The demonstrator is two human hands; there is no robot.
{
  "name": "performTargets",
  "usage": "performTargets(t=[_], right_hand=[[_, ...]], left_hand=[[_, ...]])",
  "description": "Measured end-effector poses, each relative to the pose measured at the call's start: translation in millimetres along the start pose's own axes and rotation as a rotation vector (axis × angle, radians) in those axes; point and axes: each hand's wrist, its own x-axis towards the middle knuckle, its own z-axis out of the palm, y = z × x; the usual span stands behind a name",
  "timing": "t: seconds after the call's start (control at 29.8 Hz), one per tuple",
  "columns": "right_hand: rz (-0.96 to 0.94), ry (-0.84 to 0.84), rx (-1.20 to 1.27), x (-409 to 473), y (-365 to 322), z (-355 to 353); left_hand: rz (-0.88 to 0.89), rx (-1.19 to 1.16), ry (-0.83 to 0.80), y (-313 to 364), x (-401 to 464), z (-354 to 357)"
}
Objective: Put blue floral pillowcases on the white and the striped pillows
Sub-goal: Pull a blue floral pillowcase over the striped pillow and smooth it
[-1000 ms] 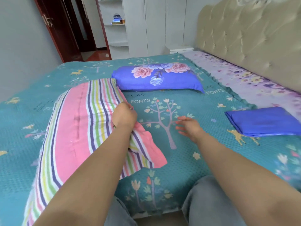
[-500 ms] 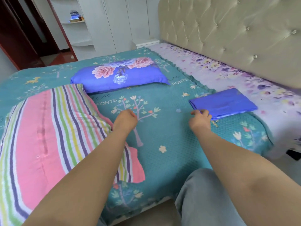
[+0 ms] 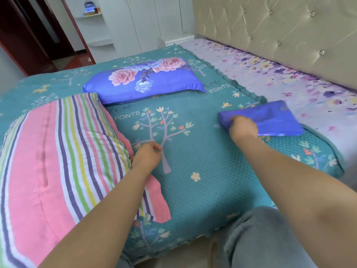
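Observation:
The striped pillow (image 3: 58,151), pink with coloured stripes, lies at the left of the teal bedspread (image 3: 202,180). My left hand (image 3: 147,156) sits curled at its right edge, and I cannot tell whether it holds the fabric. A pillow in a blue floral pillowcase (image 3: 143,80) lies further back. At the right, my right hand (image 3: 242,127) grips the near left corner of a folded blue pillowcase (image 3: 270,118), whose edge looks raised off the bed.
A beige tufted headboard (image 3: 280,31) runs along the right, with a lilac floral sheet (image 3: 280,74) below it. White wardrobe doors and shelves (image 3: 135,22) stand at the back, a dark red door frame at the far left. My knees are at the bed's near edge.
My right hand reached right across the bedspread and took hold of the folded blue pillowcase. My left hand slid down the striped pillow's edge. The view turned right.

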Motion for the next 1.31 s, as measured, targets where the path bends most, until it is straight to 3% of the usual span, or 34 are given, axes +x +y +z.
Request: performTargets(t=[0.17,0.3,0.37,0.44,0.5,0.6,0.77,0.8,0.87,0.94,1.01,1.14,1.17,1.24,1.31], right_hand=[[-0.272,-0.216,0.428,-63.1,-99.1,7.9],[-0.181,-0.443,0.924,-104.8,-134.4,4.2],[-0.144,-0.643,1.185,-127.7,-150.4,6.6],[-0.124,-0.712,1.273,-134.6,-152.4,3.5],[-0.159,-0.592,1.188,-128.9,-154.0,0.2],[-0.362,-0.314,0.873,-117.3,-153.7,-9.0],[-0.531,-0.529,0.247,-118.7,-137.3,-4.8],[-0.535,-0.484,0.175,-118.1,-136.1,-3.6],[-0.506,-0.351,0.274,-112.8,-136.4,-8.6],[-0.37,-0.198,0.651,-107.4,-137.4,-22.1],[-0.168,-0.087,1.054,-101.8,-134.1,-39.1],[0.092,-0.257,1.309,-97.6,-121.8,-52.7],[0.103,-0.314,1.314,-98.6,-121.9,-52.6],[0.086,-0.371,1.318,-101.3,-125.6,-49.0],[0.083,-0.361,1.335,-101.8,-126.8,-48.9]], left_hand=[[0.065,-0.106,0.086,-19.5,-13.1,-6.8],[0.123,-0.312,-0.008,-23.6,-27.3,-16.0],[0.098,-0.452,-0.057,-32.7,-31.5,-24.1],[0.091,-0.502,-0.099,-30.8,-33.1,-27.7],[0.107,-0.587,-0.094,-31.2,-32.4,-28.5],[0.093,-0.755,-0.02,-34.6,-27.7,-29.9],[0.01,-1.021,-0.061,-28.1,-29.1,-36.7],[-0.013,-1.099,-0.076,-24.3,-30.1,-38.2],[-0.086,-1.236,-0.003,-20.9,-28.4,-40.8],[-0.198,-1.158,0.187,-21.0,-22.8,-44.8],[-0.202,-0.965,0.343,-25.7,-17.5,-46.0],[0.203,-0.434,0.536,-23.5,-21.0,-35.0],[0.291,-0.353,0.505,-19.2,-23.3,-30.3],[0.327,-0.397,0.178,-7.1,-34.6,-23.4],[0.361,-0.251,-0.06,-4.8,-42.2,-11.1]])
